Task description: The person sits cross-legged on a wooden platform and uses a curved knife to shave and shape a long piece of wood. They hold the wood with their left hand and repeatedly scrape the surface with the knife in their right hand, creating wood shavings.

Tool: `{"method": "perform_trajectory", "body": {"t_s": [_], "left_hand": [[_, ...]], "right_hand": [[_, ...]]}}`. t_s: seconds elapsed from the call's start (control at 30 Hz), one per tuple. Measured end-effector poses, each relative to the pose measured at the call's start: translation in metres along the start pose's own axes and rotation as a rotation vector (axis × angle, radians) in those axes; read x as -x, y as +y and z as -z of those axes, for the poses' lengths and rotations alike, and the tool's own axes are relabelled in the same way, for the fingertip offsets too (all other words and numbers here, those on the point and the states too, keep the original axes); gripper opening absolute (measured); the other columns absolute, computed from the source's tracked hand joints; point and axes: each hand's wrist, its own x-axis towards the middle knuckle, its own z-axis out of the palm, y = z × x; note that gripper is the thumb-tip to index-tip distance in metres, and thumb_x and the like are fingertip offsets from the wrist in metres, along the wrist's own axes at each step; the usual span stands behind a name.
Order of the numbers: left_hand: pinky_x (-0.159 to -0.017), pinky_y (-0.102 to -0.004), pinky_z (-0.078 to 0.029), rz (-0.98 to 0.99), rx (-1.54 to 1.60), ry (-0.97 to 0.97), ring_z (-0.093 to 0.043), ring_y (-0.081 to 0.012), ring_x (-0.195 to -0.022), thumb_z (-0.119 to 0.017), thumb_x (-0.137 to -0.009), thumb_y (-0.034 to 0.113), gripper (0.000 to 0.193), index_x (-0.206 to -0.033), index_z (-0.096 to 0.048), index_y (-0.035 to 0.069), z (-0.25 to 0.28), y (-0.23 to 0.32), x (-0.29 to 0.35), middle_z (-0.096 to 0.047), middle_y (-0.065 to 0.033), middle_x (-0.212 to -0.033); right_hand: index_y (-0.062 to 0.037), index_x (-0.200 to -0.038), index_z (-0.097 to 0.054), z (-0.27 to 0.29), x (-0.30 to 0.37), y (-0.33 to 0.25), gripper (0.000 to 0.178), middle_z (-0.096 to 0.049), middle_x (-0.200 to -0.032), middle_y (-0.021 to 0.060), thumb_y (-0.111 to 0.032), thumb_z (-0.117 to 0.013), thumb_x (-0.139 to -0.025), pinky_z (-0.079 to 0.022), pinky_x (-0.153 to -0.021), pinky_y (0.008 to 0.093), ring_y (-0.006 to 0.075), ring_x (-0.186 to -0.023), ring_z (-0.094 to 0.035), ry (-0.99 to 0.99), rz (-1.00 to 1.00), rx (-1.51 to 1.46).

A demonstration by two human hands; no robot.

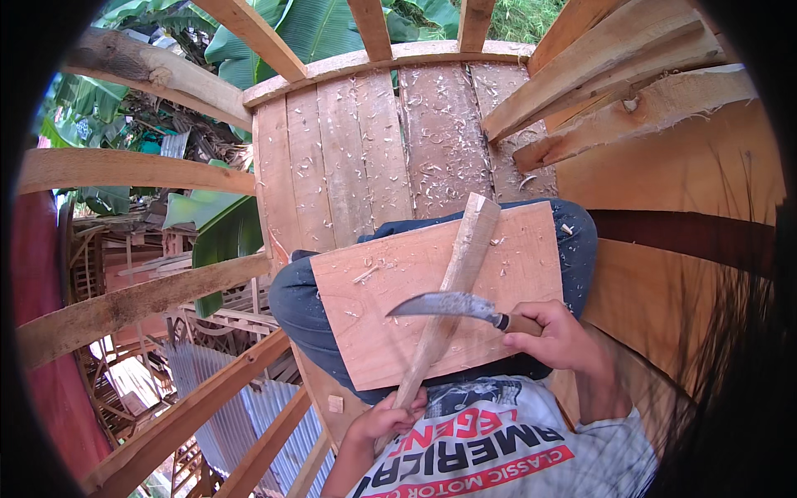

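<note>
A long wooden stick (452, 286), partly whittled, lies slantwise across a flat square board (365, 290) on my lap. My left hand (388, 417) is wrapped round the stick's near end, close to my shirt. In my right hand (558, 334) is a curved knife (452, 305), gripped by its wooden handle. The blade points left and crosses over the stick near its middle; whether it touches the wood I cannot tell. Small shavings (365, 274) are scattered on the board.
Wooden railings (137, 172) surround the plank floor (332, 158), which is strewn with shavings. Rough timber pieces (639, 116) lean at the right beside wooden panels (656, 282). A small wood block (335, 403) sits at the floor's left edge. Beyond are banana leaves and corrugated sheets (278, 423).
</note>
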Motion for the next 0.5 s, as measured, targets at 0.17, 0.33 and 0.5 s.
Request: {"method": "perform_trajectory", "body": {"t_s": [0.17,0.33,0.5], "left_hand": [[-0.043,-0.0193,-0.024,-0.024,0.031,0.054,-0.031,-0.0041,-0.051,-0.046,-0.073,0.0,0.021,-0.09,-0.037,0.01,-0.014,0.005,0.008,-0.037,0.0011,-0.072],[-0.043,-0.0192,-0.024,0.005,-0.012,0.036,-0.031,-0.0041,-0.051,-0.045,-0.073,0.0,0.021,-0.089,-0.037,0.009,-0.006,0.006,0.004,-0.037,0.001,-0.072],[-0.043,-0.0194,-0.024,0.01,0.041,-0.025,-0.031,-0.0044,-0.051,-0.045,-0.073,-0.001,0.021,-0.089,-0.036,0.009,-0.001,0.004,0.002,-0.037,0.0009,-0.071]], "right_hand": [[0.0022,-0.084,-0.063,0.042,-0.005,-0.008,0.021,-0.059,-0.069,0.0002,-0.018,-0.066,-0.085,-0.043,-0.059,0.0238,0.0051,-0.067,-0.052,0.083,-0.188,-0.485],[0.0027,-0.085,-0.063,-0.003,-0.004,0.017,0.02,-0.06,-0.069,-0.0004,-0.017,-0.066,-0.085,-0.042,-0.057,0.0235,0.0057,-0.065,-0.052,0.16,-0.205,-0.194],[0.0034,-0.085,-0.063,-0.011,-0.003,0.014,0.021,-0.057,-0.067,-0.0026,-0.017,-0.064,-0.086,-0.04,-0.053,0.0228,0.0032,-0.062,-0.048,0.115,-0.156,-0.033]]}}
